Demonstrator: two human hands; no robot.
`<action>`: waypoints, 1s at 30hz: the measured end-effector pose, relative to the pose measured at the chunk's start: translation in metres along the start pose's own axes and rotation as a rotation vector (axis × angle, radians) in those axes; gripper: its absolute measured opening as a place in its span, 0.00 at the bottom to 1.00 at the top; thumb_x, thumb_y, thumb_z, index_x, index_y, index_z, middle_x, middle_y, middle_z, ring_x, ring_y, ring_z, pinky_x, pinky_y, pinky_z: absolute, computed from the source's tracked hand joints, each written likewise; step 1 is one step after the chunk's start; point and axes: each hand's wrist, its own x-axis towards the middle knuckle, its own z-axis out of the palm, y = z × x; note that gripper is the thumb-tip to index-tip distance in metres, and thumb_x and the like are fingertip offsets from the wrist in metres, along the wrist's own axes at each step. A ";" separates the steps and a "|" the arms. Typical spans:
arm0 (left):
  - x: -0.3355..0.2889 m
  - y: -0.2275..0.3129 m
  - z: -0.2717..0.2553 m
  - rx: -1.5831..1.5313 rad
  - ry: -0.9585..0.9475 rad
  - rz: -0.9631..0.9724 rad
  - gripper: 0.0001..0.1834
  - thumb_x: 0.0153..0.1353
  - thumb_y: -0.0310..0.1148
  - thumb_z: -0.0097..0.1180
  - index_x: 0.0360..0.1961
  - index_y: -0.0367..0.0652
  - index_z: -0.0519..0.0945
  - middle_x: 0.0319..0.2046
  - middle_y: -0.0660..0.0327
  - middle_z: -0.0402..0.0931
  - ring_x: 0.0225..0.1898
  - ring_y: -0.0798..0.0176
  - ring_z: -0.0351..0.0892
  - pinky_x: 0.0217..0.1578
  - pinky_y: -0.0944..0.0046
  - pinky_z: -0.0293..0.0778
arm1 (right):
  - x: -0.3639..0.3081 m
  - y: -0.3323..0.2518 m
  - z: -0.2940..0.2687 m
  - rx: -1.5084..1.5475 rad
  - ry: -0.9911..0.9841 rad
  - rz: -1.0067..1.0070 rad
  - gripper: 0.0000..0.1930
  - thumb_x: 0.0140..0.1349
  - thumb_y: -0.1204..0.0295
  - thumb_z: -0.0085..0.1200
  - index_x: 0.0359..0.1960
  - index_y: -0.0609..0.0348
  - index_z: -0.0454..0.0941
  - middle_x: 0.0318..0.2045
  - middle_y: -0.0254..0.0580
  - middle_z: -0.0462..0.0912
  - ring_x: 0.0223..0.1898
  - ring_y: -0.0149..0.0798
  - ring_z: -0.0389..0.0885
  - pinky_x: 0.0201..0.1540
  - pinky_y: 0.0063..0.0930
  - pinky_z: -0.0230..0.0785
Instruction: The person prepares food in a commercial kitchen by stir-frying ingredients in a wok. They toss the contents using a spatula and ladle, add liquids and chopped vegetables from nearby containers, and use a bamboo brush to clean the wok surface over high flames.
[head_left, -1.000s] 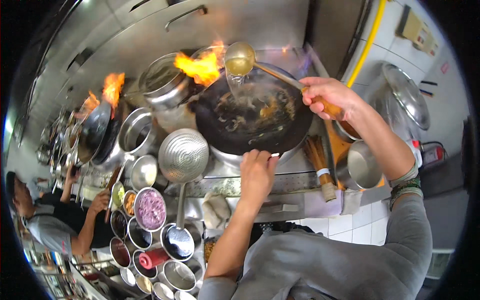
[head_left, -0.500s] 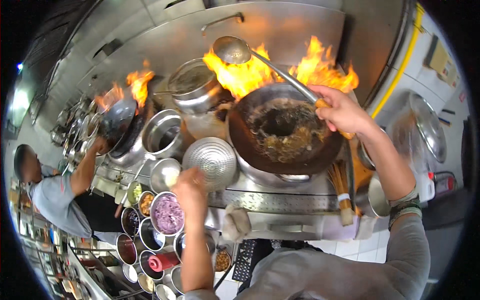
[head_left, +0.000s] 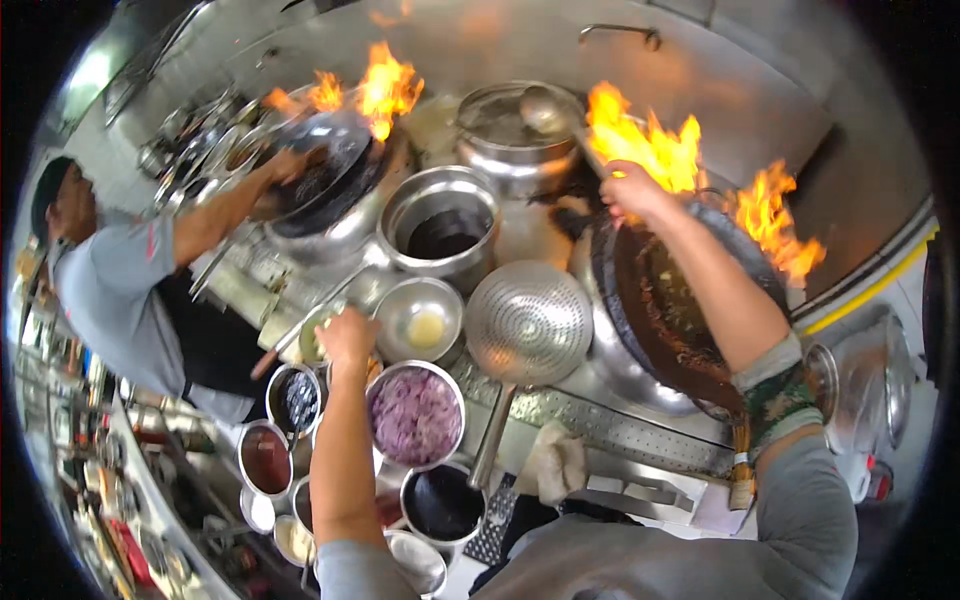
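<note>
My right hand is closed around the handle of a ladle, whose bowl is over the wide steel pot at the back. That forearm crosses above the large dark wok, which holds dark, glossy liquid. At the near left, my left hand reaches down over a small container of pale green pieces; its fingertips are hidden and blurred. Beside it stand a steel bowl with something pale yellow in it and a bowl of sliced purple onion.
Flames rise behind my wok, and more behind the left wok, where a co-worker reaches in. A perforated strainer, a deep pot, a cloth and a bamboo brush are nearby.
My view has shifted left. The ladle has swung from above the flames to over the back pot. My left hand has moved from beside the strainer to the green container, further left.
</note>
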 end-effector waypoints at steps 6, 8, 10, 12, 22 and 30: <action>0.013 0.006 0.024 0.009 -0.178 -0.112 0.16 0.53 0.39 0.57 0.37 0.40 0.85 0.39 0.47 0.84 0.44 0.46 0.84 0.51 0.48 0.73 | -0.004 -0.041 0.012 0.624 -0.149 0.361 0.04 0.59 0.77 0.51 0.29 0.57 0.69 0.21 0.30 0.72 0.18 0.24 0.73 0.18 0.17 0.61; 0.019 0.008 0.040 0.036 -0.131 -0.099 0.14 0.57 0.37 0.52 0.36 0.42 0.85 0.37 0.51 0.84 0.41 0.51 0.85 0.47 0.49 0.75 | -0.001 -0.039 -0.002 0.913 -0.245 0.410 0.04 0.59 0.78 0.51 0.31 0.57 0.68 0.22 0.30 0.73 0.19 0.24 0.73 0.18 0.16 0.60; 0.019 0.004 0.046 0.038 -0.076 -0.083 0.14 0.60 0.36 0.47 0.35 0.42 0.85 0.35 0.52 0.85 0.39 0.53 0.86 0.42 0.50 0.77 | -0.005 -0.033 -0.015 1.374 -0.463 0.506 0.08 0.57 0.80 0.52 0.35 0.58 0.66 0.25 0.31 0.72 0.20 0.24 0.73 0.19 0.16 0.59; 0.022 0.000 0.045 -0.052 -0.119 -0.103 0.15 0.59 0.35 0.48 0.35 0.40 0.85 0.37 0.50 0.84 0.40 0.51 0.85 0.43 0.50 0.77 | -0.023 -0.027 -0.025 1.657 -0.622 0.412 0.10 0.56 0.82 0.53 0.34 0.58 0.66 0.26 0.30 0.69 0.25 0.24 0.73 0.22 0.16 0.58; 0.027 -0.014 0.003 -0.301 -0.212 -0.089 0.17 0.52 0.34 0.52 0.38 0.36 0.85 0.44 0.44 0.81 0.48 0.44 0.81 0.48 0.51 0.77 | -0.166 -0.016 -0.150 1.626 -0.571 0.283 0.05 0.71 0.72 0.39 0.42 0.61 0.61 0.34 0.38 0.67 0.24 0.27 0.73 0.17 0.22 0.61; -0.073 -0.100 -0.073 -0.674 -0.118 -0.465 0.12 0.45 0.38 0.62 0.27 0.41 0.88 0.36 0.48 0.84 0.40 0.51 0.85 0.43 0.57 0.79 | -0.253 0.079 -0.294 1.140 -0.317 0.292 0.08 0.72 0.67 0.43 0.44 0.58 0.68 0.18 0.25 0.65 0.16 0.17 0.63 0.11 0.15 0.47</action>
